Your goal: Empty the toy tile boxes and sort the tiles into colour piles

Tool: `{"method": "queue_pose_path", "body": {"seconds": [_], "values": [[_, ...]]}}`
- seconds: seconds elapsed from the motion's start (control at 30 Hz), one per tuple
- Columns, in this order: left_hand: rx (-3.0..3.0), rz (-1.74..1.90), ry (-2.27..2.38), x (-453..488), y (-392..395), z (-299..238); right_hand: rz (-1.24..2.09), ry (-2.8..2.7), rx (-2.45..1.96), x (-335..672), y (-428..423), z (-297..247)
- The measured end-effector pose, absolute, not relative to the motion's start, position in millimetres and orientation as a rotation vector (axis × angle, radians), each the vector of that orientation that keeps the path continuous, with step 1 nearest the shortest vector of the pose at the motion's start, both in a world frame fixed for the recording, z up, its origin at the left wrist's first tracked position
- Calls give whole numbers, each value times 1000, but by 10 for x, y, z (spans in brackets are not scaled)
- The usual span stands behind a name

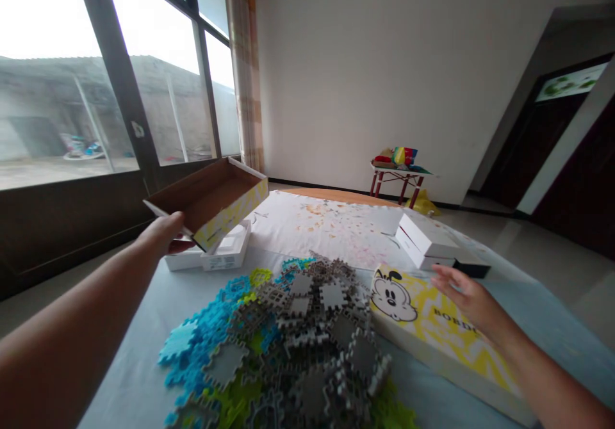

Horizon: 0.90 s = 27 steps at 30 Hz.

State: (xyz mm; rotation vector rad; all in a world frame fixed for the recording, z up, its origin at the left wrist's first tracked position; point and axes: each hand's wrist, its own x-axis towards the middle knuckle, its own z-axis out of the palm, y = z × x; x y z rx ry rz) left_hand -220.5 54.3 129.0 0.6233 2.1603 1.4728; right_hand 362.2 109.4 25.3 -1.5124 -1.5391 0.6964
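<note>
My left hand grips the near edge of an empty brown cardboard box tray with yellow patterned sides and holds it tilted above the table. My right hand hovers with its fingers spread over a yellow box lid printed with a cartoon dog, lying flat on the right. Between the hands lies a heap of interlocking foam puzzle pieces in grey, blue and green.
Small white boxes lie under the raised tray. Two more white boxes and a black item sit behind the lid. A stained white cloth covers the far table. A small red-legged stool with colourful things stands by the wall.
</note>
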Motion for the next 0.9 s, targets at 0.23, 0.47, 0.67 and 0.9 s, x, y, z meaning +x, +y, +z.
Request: {"method": "queue_pose_path", "body": {"seconds": [0.23,0.47,0.67,0.9], "values": [[432,1539,2091,-2311,469,1277,574,-1653,-1570,3809,986,104],[333,1497,2013,-2394,567,1101,595,-1868,-1588,3826,980,86],[386,1547,1972,-2359,532,1083,492,-2089,-1660,3844,844,196],[476,1666,1951,-2155,560,1164,487,-2254,-1787,3949,702,219]]}}
